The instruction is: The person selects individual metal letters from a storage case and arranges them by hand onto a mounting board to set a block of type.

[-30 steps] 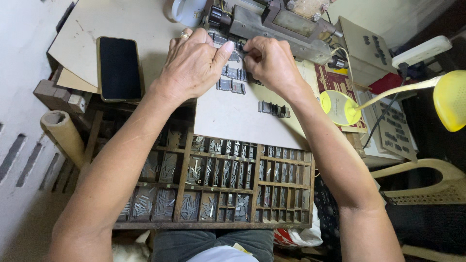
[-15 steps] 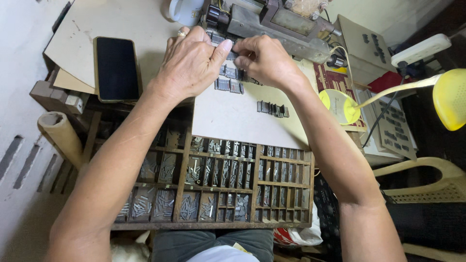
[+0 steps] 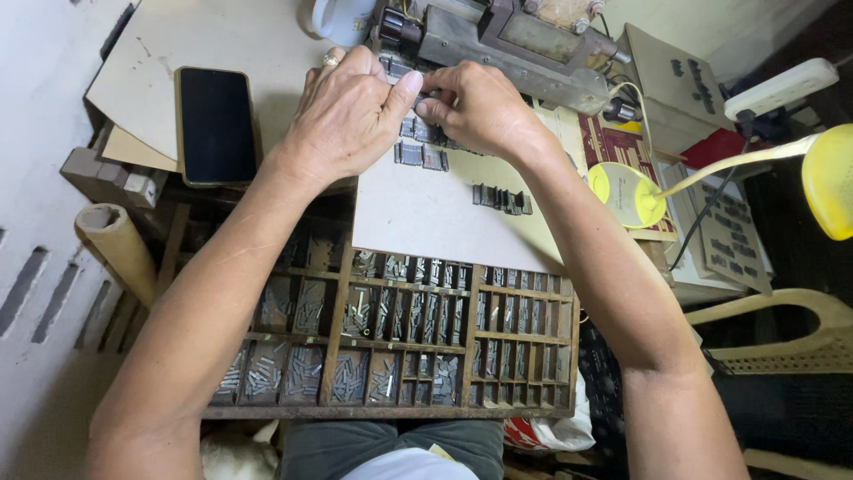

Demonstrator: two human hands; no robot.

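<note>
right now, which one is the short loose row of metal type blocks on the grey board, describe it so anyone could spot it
Start at the wooden tray of compartments and go up onto the grey board lying over it. The short row of type blocks lies alone toward its right edge, apart from the blocks under both hands.

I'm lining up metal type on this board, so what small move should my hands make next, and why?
Probably seat the piece pinched between the left hand and right hand into the rows of type just below; both thumbs already meet right above those rows.
</note>
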